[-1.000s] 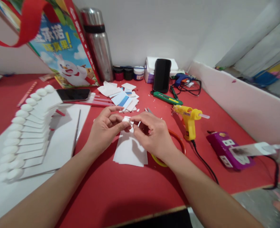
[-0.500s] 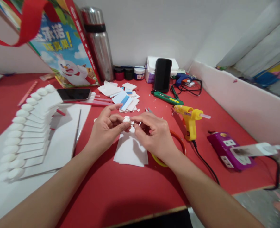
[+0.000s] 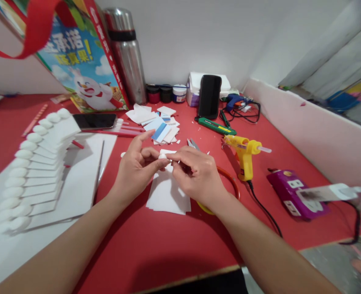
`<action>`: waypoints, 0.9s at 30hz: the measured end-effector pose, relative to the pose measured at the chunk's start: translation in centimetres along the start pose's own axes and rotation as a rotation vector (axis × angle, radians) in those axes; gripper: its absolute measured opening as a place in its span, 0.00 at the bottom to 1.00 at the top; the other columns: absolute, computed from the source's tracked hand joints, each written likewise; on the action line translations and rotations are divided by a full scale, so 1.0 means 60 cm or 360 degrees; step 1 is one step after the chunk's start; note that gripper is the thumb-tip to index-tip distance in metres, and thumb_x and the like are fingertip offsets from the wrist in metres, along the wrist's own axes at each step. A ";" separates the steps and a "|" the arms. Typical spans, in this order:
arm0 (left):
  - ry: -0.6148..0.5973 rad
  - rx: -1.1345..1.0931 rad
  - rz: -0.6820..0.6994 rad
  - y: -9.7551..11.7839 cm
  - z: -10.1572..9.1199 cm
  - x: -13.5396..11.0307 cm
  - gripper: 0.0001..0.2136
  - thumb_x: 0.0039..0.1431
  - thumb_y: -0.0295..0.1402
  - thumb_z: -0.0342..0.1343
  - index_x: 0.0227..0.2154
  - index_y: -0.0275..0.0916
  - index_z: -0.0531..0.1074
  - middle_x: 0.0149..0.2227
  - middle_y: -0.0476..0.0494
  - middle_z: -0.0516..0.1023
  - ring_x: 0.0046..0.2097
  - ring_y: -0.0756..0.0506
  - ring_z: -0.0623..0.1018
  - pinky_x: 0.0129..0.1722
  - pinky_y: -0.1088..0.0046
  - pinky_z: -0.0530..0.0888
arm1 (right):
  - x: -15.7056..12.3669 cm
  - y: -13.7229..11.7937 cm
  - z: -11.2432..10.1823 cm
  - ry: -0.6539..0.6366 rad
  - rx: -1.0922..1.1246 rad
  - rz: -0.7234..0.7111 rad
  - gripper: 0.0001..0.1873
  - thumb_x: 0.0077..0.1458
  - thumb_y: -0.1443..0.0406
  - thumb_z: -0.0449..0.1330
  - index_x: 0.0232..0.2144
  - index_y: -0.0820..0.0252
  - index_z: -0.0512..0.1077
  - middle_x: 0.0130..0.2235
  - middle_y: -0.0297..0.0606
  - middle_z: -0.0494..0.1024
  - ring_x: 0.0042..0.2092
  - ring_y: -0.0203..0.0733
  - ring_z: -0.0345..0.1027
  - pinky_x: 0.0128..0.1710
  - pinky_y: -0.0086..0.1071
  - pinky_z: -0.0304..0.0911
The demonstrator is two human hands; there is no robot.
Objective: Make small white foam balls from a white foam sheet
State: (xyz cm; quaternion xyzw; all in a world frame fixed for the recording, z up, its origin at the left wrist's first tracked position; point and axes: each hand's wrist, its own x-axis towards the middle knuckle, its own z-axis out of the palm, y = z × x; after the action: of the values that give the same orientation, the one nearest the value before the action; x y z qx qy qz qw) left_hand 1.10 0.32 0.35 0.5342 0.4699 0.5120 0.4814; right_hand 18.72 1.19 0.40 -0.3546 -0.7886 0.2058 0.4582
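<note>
A small white lump, its material hard to make out, is pinched between the fingertips of my left hand and my right hand. My left thumb and fingers close on it from the left, the index finger raised. The right fingertips press it from the other side and partly hide it. Beneath both hands lie several white paper pieces. Scissors with an orange-and-yellow handle are partly covered by my right hand. On the left, a curved structure of white card strips carries a row of white rounded lumps.
A yellow glue gun with a black cord stands at right, beside a purple box. Card scraps, a green cutter and a propped black phone lie farther back. A steel flask stands by a printed bag.
Both hands stay close together on the white lump. The right hand has shifted slightly and its fingers have moved a little over the lump; more of the scissor blades shows.
</note>
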 end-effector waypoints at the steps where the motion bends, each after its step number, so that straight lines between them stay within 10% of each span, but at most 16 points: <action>1: 0.0001 0.0004 0.0008 0.000 0.000 0.001 0.36 0.55 0.32 0.66 0.64 0.39 0.56 0.30 0.53 0.79 0.32 0.49 0.80 0.38 0.72 0.77 | -0.001 0.000 0.000 -0.0002 -0.0018 -0.0019 0.13 0.57 0.73 0.55 0.40 0.63 0.78 0.34 0.40 0.78 0.30 0.36 0.68 0.30 0.30 0.63; 8: -0.0022 0.0051 0.0123 -0.007 -0.002 0.004 0.36 0.56 0.31 0.66 0.65 0.44 0.58 0.35 0.50 0.78 0.37 0.48 0.80 0.42 0.71 0.76 | 0.003 -0.013 -0.014 0.0036 -0.0099 -0.0071 0.15 0.58 0.72 0.55 0.42 0.58 0.79 0.38 0.40 0.81 0.36 0.38 0.73 0.35 0.33 0.68; 17: 0.0003 0.0195 0.0252 -0.001 0.006 -0.005 0.36 0.55 0.33 0.67 0.65 0.48 0.60 0.37 0.47 0.80 0.44 0.41 0.80 0.52 0.61 0.75 | 0.017 -0.004 -0.023 0.0065 0.0272 0.0431 0.16 0.55 0.73 0.56 0.39 0.56 0.82 0.38 0.37 0.80 0.34 0.35 0.71 0.31 0.29 0.65; 27: -0.0049 0.0161 0.0210 0.001 0.005 -0.007 0.38 0.55 0.33 0.67 0.67 0.47 0.58 0.36 0.47 0.80 0.41 0.42 0.80 0.51 0.61 0.75 | 0.011 -0.003 -0.014 -0.0033 0.0196 0.0224 0.14 0.56 0.74 0.56 0.37 0.57 0.81 0.37 0.38 0.78 0.33 0.35 0.71 0.32 0.30 0.65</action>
State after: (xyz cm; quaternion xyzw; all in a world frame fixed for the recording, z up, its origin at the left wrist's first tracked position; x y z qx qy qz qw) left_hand 1.37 -0.11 0.40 0.5953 0.4515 0.5100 0.4261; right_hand 19.13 1.55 1.32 -0.3781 -0.7523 0.2893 0.4553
